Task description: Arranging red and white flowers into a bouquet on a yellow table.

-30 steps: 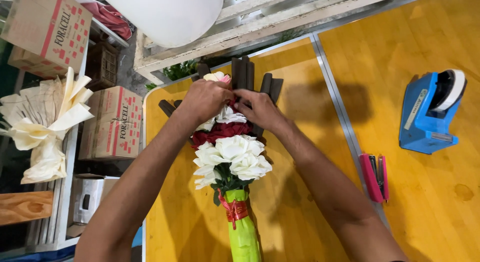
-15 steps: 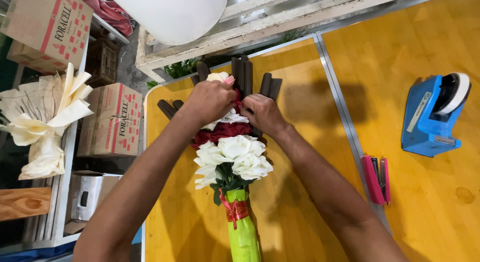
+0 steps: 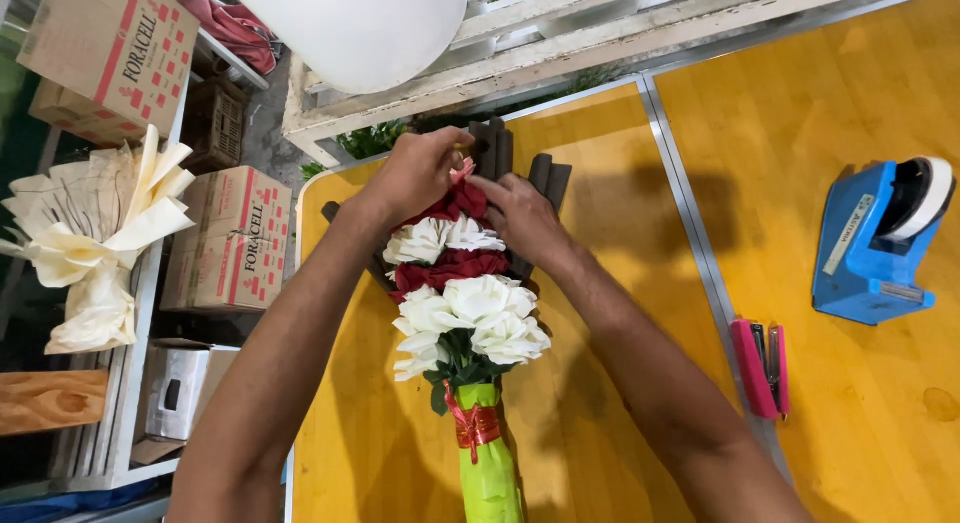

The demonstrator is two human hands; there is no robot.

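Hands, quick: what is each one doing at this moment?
Left hand: fingers closed, pinching a small pink flower at the top of the red and white rose bouquet.
Right hand: fingers partly curled, resting against the bouquet's upper red roses; firm grip cannot be told.

White and red roses (image 3: 462, 283), green wrap (image 3: 489, 473), blue tape dispenser (image 3: 873, 253), yellow table (image 3: 820, 133)

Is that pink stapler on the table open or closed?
Closed. The pink stapler lies flat on the yellow table, its two arms together, untouched by either hand.
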